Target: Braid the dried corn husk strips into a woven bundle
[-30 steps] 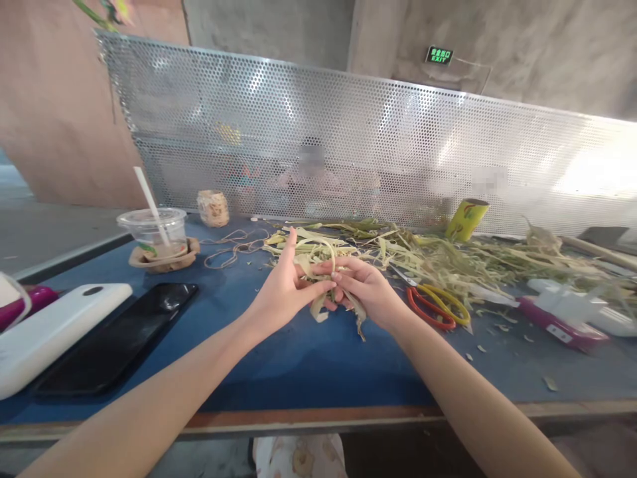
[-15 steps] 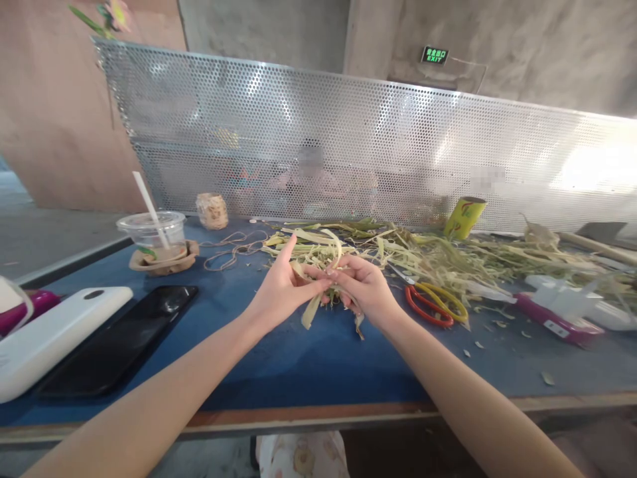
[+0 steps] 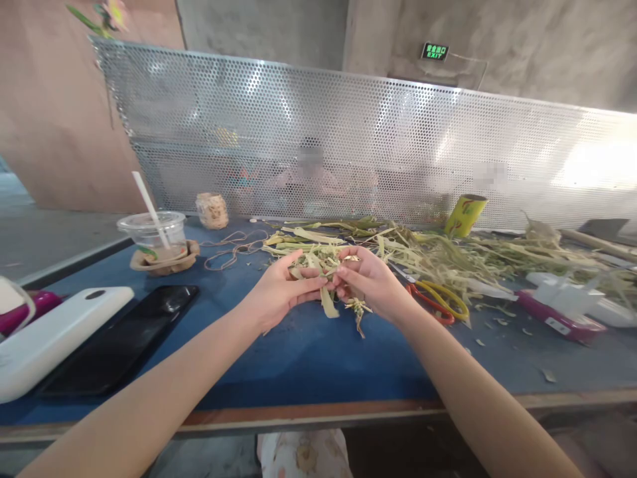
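Pale green dried leaf strips (image 3: 329, 304), perhaps corn husk, are held between both hands above the blue tabletop. My left hand (image 3: 284, 287) is closed on them, its thumb stretched toward the middle. From the other side my right hand (image 3: 371, 282) pinches the same bundle with thumb and fingers. One broad strip hangs below the fingertips, and a frayed, knotted end (image 3: 359, 317) dangles under the right hand. The inside of the bundle is hidden by the fingers. Just right of my right hand lie scissors (image 3: 442, 297) with red and yellow handles.
A heap of dried leaves (image 3: 438, 255) spreads across the back right, beside a yellow can (image 3: 466, 216). To the left are a lidded cup (image 3: 156, 232) with a straw, twine (image 3: 233, 249), a jar (image 3: 212, 210), a black phone (image 3: 124, 338) and a white power bank (image 3: 70, 335). A perforated metal screen (image 3: 279, 133) stands behind.
My right hand has moved slightly right, and its fingers have shifted on the strips. The upright loop of leaf has gone down, and the broad strip now hangs nearer the middle.
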Action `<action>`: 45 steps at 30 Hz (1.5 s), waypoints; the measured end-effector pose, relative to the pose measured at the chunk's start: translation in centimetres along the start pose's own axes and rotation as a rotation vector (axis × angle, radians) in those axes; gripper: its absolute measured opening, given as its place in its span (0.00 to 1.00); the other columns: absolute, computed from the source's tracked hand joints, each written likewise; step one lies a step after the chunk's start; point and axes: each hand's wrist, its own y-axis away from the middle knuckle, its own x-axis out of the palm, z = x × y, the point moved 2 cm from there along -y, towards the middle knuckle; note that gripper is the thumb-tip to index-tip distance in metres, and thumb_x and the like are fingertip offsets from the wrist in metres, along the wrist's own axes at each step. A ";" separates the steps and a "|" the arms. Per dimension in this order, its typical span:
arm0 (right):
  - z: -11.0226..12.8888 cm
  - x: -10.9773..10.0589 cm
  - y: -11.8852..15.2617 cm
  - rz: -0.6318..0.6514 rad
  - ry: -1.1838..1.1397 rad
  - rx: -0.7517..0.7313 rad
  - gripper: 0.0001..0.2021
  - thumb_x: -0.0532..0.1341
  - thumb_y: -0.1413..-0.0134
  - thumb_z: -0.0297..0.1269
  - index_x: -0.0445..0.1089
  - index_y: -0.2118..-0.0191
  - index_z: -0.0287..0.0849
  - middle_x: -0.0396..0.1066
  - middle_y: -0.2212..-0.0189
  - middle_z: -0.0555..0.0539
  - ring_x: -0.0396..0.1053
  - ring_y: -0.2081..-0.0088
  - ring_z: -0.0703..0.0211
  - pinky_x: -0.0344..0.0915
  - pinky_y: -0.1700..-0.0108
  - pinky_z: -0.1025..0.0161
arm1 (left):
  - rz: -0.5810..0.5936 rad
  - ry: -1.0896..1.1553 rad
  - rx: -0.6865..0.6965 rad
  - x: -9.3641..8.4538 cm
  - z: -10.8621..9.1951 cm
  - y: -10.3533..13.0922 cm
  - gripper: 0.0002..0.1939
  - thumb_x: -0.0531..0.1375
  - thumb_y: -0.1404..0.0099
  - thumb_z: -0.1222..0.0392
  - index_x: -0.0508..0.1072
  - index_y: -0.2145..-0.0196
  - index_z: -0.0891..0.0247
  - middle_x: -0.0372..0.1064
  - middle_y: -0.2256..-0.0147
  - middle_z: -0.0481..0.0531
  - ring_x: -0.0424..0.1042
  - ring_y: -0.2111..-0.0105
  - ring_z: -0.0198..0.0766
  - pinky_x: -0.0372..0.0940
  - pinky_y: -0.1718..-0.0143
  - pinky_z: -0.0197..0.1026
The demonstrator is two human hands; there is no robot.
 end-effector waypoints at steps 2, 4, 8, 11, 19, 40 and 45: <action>0.2 0.0 0.2 0.013 0.132 -0.066 0.10 0.57 0.49 0.34 0.53 0.63 0.45 0.64 0.78 0.56 0.59 0.83 0.71 0.58 0.79 0.70 | -0.015 0.017 -0.016 -0.2 -0.1 -0.1 0.47 0.61 0.48 0.79 0.37 0.38 0.70 0.73 0.73 0.48 0.75 0.73 0.35 0.70 0.69 0.35; 0.5 0.0 0.6 -0.006 0.390 -0.217 0.07 0.52 0.46 0.30 0.55 0.61 0.45 0.62 0.74 0.54 0.57 0.81 0.70 0.58 0.79 0.70 | -0.014 0.024 -0.039 -0.3 -0.3 -0.1 0.46 0.61 0.48 0.79 0.39 0.38 0.71 0.73 0.73 0.50 0.75 0.71 0.37 0.71 0.69 0.34; 0.8 0.6 1.4 0.091 0.939 -0.576 0.15 0.52 0.48 0.24 0.62 0.56 0.46 0.59 0.62 0.46 0.62 0.64 0.61 0.64 0.68 0.66 | -0.033 0.064 -0.081 -0.7 -0.6 -0.2 0.40 0.59 0.45 0.78 0.43 0.39 0.74 0.74 0.72 0.52 0.74 0.76 0.33 0.70 0.73 0.31; 0.6 0.8 1.7 0.111 1.103 -0.685 0.13 0.55 0.49 0.26 0.66 0.58 0.47 0.56 0.60 0.45 0.61 0.66 0.63 0.64 0.67 0.64 | -0.043 0.089 -0.094 -0.8 -0.5 -0.2 0.38 0.58 0.45 0.78 0.46 0.40 0.75 0.74 0.73 0.52 0.72 0.78 0.31 0.70 0.75 0.31; 0.0 0.8 1.1 -0.087 0.691 -0.625 0.02 0.58 0.49 0.30 0.68 0.69 0.44 0.67 0.69 0.48 0.67 0.66 0.61 0.66 0.65 0.64 | -0.040 -0.035 0.165 -0.6 -0.5 -0.3 0.49 0.65 0.52 0.74 0.43 0.39 0.71 0.73 0.71 0.51 0.73 0.73 0.35 0.70 0.69 0.36; -1.1 0.8 -0.1 -0.183 0.219 0.027 0.16 0.60 0.54 0.48 0.59 0.77 0.41 0.60 0.90 0.57 0.50 0.90 0.73 0.48 0.88 0.74 | -0.040 -0.372 0.499 -0.2 -0.2 0.3 0.49 0.66 0.51 0.66 0.43 0.38 0.62 0.73 0.64 0.55 0.73 0.64 0.41 0.69 0.60 0.43; -1.3 0.7 -0.2 -0.226 0.227 0.029 0.16 0.58 0.52 0.48 0.58 0.78 0.42 0.60 0.91 0.57 0.51 0.90 0.72 0.47 0.88 0.73 | -0.021 -0.372 0.480 -0.1 -0.2 0.4 0.51 0.67 0.54 0.68 0.43 0.38 0.60 0.72 0.62 0.56 0.72 0.63 0.42 0.68 0.60 0.43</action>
